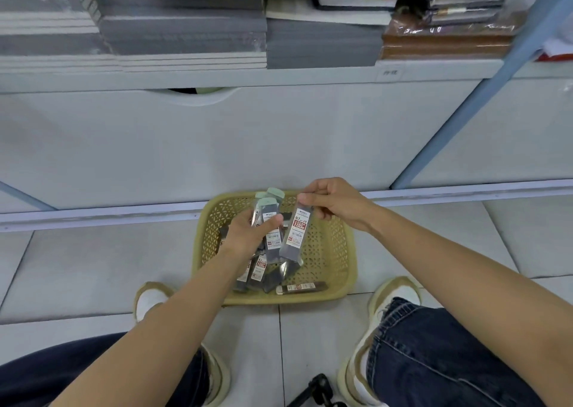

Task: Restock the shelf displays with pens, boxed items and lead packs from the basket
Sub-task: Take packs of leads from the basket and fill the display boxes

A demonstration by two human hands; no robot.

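A yellow perforated basket (pixel 336 245) sits on the floor tiles below me, with several dark lead packs (pixel 260 271) lying in it. My left hand (pixel 248 236) hovers over the basket's left half, shut on a bunch of lead packs with pale green caps (pixel 270 203). My right hand (pixel 336 203) pinches the top of a single lead pack (pixel 294 236) with a white and red label, which hangs upright over the basket's middle. One more pack (pixel 302 287) lies flat near the basket's front rim.
A white cabinet front (pixel 279 140) rises just behind the basket, topped by a shelf with stacked grey notebooks (pixel 183 31) and brown ones (pixel 446 42). My knees in jeans and both shoes (pixel 393 298) flank the basket. A black object (pixel 319 388) lies on the floor between my feet.
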